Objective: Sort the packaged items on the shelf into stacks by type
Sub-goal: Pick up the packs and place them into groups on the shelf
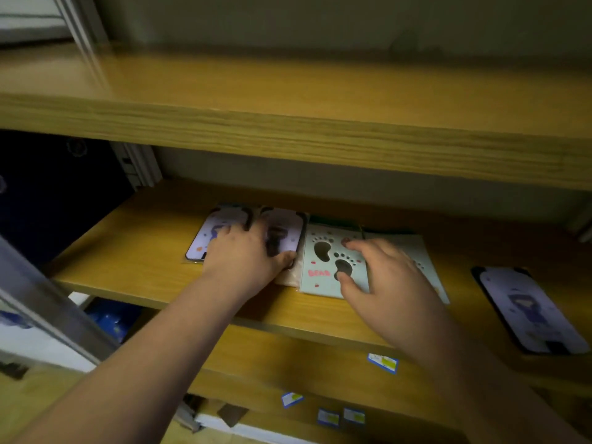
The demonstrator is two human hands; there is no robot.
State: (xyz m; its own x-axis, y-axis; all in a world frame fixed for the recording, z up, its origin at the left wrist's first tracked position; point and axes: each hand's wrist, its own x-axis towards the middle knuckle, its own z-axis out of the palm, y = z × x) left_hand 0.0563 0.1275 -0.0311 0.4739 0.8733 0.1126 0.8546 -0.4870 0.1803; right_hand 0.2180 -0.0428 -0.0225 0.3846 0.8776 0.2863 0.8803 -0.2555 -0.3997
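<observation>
Packs (pixel 333 264) on the shelf (pixel 134 251) look thin, light and slick in their sleeves, best pinched at an edge; left hand (pixel 246 254) presses flat on lilac ones, right hand (pixel 384 270) spreads open over footprint ones.

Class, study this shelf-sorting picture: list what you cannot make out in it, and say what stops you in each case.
Head view:
- How many lilac packs are stacked: the left hand covers them.
- The second mint pack: mostly hidden by the right hand.
- Pink lettering on the footprint pack: blurred.
- Small blue labels on the shelf edge: too small to read.
- The lone lilac pack at right: dim.
</observation>
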